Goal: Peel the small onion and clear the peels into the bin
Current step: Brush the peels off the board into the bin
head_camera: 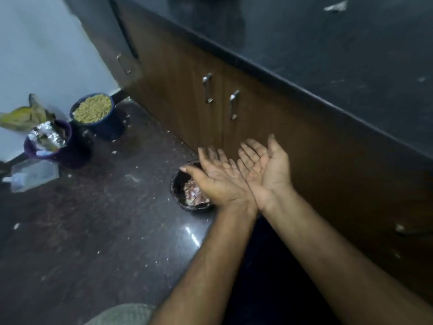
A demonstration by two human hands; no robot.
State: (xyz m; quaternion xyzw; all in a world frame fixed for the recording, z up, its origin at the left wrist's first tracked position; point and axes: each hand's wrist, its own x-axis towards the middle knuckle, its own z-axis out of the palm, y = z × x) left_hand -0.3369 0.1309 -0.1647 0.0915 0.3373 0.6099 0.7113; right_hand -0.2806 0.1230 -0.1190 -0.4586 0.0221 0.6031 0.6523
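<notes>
both hands are empty, palms up and fingers spread flat, the left hand (216, 178) and the right hand (267, 168) lying side by side with their inner edges touching, held just above and to the right of the small dark bin (178, 184) on the floor (98, 219). pinkish onion peels (194, 194) lie inside that bin, so the dropping looks done or nearly done; the onion itself is nowhere in view, and i cannot tell where it is. to finish this step well, i would judge it best to keep both palms directly over the bin's mouth, tip them inward and brush one against the other so any clinging scraps fall inside the rim rather than beside it, since pale flecks already dot the floor around the bin. counted: two hands, one bin with peels, and well to the left of the bin one blue bucket (93, 113) filled with yellowish grain, one purple bucket (50, 146) stuffed with foil and wrappers, and one clear plastic container (32, 175) lying nearest the left edge. behind the bin stand brown cabinet doors (178, 90), with three metal handles clearly visible, under a dark surface (328, 43) above and to the bin's right.
</notes>
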